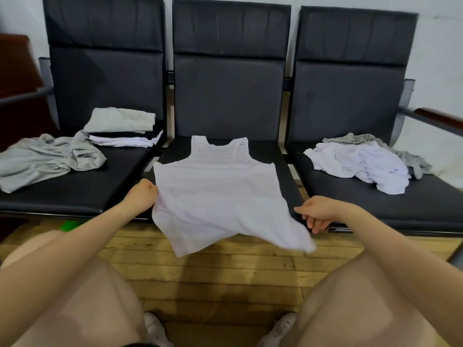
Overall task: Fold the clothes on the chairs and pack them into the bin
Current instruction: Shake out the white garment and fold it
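Your left hand (140, 194) grips the left edge of one white tank top (220, 194), spread on the middle of three dark chairs (229, 96). Your right hand (318, 214), fingers curled, pinches its lower right hem. Beyond your left hand lie one folded stack (122, 128) and one loose grey garment (47, 159); beyond your right, one crumpled pile (363, 164).

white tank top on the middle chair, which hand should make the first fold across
Left. The left hand already grips the white tank top's side edge; the right hand is at the loose hem corner hanging off the seat.
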`<state>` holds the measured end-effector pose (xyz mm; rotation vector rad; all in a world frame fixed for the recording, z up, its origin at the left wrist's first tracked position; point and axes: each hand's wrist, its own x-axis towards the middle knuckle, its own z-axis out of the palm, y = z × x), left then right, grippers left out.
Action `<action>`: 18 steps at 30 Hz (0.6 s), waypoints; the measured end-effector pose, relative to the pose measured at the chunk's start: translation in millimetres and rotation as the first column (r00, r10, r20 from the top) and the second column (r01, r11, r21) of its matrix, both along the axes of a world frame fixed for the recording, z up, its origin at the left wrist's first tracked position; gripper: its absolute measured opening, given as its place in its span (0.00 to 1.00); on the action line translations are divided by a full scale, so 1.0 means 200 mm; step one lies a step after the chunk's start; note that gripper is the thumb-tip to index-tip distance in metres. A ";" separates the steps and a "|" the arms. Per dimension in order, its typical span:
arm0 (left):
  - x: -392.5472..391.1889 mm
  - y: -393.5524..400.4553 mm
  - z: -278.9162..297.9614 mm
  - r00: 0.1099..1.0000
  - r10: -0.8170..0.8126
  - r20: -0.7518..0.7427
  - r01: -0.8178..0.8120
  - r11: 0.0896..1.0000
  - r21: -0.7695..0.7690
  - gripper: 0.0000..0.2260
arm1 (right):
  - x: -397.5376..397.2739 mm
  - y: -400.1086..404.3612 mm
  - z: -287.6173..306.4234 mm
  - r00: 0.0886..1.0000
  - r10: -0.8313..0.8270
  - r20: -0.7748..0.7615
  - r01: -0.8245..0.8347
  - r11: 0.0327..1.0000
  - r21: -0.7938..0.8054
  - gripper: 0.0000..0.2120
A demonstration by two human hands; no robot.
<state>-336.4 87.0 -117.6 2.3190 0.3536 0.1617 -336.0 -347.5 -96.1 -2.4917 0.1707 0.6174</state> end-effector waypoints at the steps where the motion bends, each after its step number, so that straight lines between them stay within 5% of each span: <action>1: -0.01 0.00 -0.01 1.000 -0.005 -0.013 0.006 0.998 0.058 0.09 | 0.01 0.01 0.00 0.997 0.029 0.073 -0.026 0.999 -0.042 0.19; 4: -0.02 0.01 -0.02 1.000 0.002 -0.005 -0.002 0.995 0.102 0.09 | 0.04 0.07 -0.01 0.972 0.010 0.234 -0.017 0.999 0.030 0.20; 10: 0.01 -0.01 -0.05 1.000 0.005 0.012 -0.006 0.996 0.092 0.08 | 0.14 0.27 -0.05 0.950 -0.033 0.311 0.018 0.998 0.052 0.24; 14: 0.07 -0.04 -0.06 0.999 0.027 0.035 -0.024 0.997 -0.074 0.06 | 0.23 0.36 -0.07 0.954 -0.017 0.299 0.013 1.000 0.017 0.21; 17: 0.12 -0.04 -0.05 0.994 0.073 0.078 -0.051 0.966 -0.255 0.14 | 0.35 0.44 -0.07 0.955 -0.099 0.281 0.061 0.988 0.143 0.09; 18: 0.14 -0.03 -0.04 0.988 0.101 0.113 -0.062 0.950 -0.306 0.15 | 0.39 0.45 -0.04 0.944 -0.160 0.290 0.106 0.975 0.194 0.11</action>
